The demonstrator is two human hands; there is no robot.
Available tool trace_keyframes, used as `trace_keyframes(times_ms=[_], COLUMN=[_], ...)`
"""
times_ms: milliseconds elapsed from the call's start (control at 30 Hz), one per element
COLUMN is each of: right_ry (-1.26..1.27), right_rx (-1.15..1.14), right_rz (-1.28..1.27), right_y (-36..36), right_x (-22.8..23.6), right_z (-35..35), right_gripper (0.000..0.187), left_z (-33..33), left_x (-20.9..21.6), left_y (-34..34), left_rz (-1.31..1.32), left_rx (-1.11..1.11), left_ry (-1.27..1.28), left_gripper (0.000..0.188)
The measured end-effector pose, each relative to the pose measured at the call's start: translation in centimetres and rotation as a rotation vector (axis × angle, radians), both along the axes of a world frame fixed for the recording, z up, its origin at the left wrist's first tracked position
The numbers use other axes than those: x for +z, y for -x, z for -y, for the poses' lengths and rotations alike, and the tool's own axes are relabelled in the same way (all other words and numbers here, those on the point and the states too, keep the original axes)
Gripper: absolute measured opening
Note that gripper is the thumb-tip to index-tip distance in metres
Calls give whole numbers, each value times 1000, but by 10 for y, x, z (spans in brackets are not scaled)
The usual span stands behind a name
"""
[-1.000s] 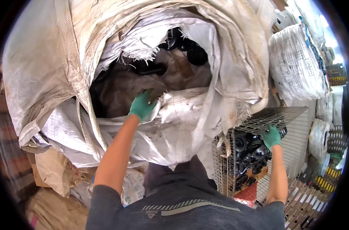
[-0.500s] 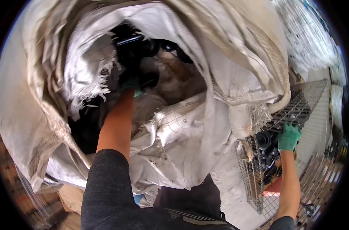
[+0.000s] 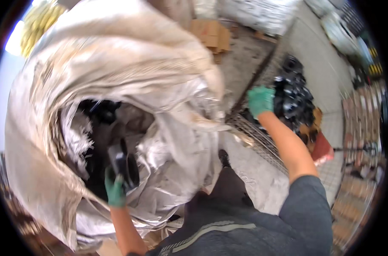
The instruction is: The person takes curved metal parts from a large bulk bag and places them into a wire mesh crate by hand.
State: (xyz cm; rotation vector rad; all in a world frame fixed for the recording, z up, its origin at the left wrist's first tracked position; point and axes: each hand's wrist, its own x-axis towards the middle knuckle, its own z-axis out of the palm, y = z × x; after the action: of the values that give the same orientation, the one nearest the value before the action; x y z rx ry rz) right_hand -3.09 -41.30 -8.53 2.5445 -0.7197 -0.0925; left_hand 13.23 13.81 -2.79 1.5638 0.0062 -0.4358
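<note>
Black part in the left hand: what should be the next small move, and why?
Probably lift the black part clear of the sack: the left hand holds it at the mouth, and dark parts lie in the cage.

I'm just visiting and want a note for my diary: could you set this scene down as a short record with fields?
Sack: large, off-white, open, frayed inside, with dark pieces in it
Left grip: green-gloved, holding a glossy black part at the sack's opening
Wire cage: to the right, with a heap of black parts
Right grip: green-gloved, by the cage's edge; whether it grasps anything is unclear
Floor: cardboard beyond the sack
</note>
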Motion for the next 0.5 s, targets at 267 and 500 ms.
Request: trace_keyframes(times_ms=[267, 500], right_ry=[-1388, -2801], right_rx=[-140, -526], right_rz=[437, 958], right_y=[61, 202], right_x=[67, 59], right_z=[-92, -108], right_gripper=[57, 42], left_z=[133, 304], left_x=[86, 35], left_y=[110, 157], left_rz=[310, 731], left_rx=[-516, -1354], left_ry=[-333, -364], left_gripper=[80, 72])
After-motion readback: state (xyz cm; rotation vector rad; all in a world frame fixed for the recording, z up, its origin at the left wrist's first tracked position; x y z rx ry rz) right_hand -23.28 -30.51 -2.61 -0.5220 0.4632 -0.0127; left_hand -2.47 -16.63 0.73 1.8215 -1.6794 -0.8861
